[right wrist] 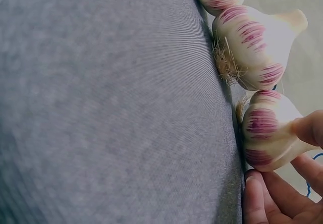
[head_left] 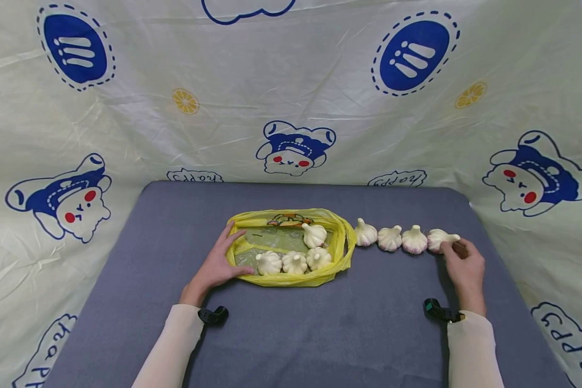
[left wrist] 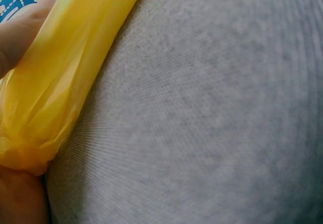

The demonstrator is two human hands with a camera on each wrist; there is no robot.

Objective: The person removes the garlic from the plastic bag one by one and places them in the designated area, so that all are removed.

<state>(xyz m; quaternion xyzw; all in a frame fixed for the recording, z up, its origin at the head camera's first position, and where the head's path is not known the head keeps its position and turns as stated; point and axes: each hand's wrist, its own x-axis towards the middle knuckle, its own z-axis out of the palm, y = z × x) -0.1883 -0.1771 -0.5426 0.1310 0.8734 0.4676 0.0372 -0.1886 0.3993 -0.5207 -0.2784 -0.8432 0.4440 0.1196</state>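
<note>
A yellow plastic bag (head_left: 341, 264) lies with its mouth spread wide, several garlic bulbs (head_left: 294, 263) inside. My left hand (head_left: 215, 264) holds its left end, fingers at the back rim and thumb over the front rim. In the left wrist view, yellow plastic (left wrist: 65, 77) covers part of that hand. Right of the bag, several more bulbs stand in a row, among them a purple-streaked one (head_left: 414, 240). At the row's right end my right hand (head_left: 467, 267) pinches the stem of a garlic bulb (right wrist: 265, 130), which lies tilted, its stem toward the hand.
A grey-blue cloth covers the table (head_left: 320, 334). Behind it and at both sides hangs a pale printed sheet (head_left: 233, 70) with blue cartoon figures. Dark bands (head_left: 214, 316) sit on both wrists, at the ends of light sleeves (head_left: 472, 345).
</note>
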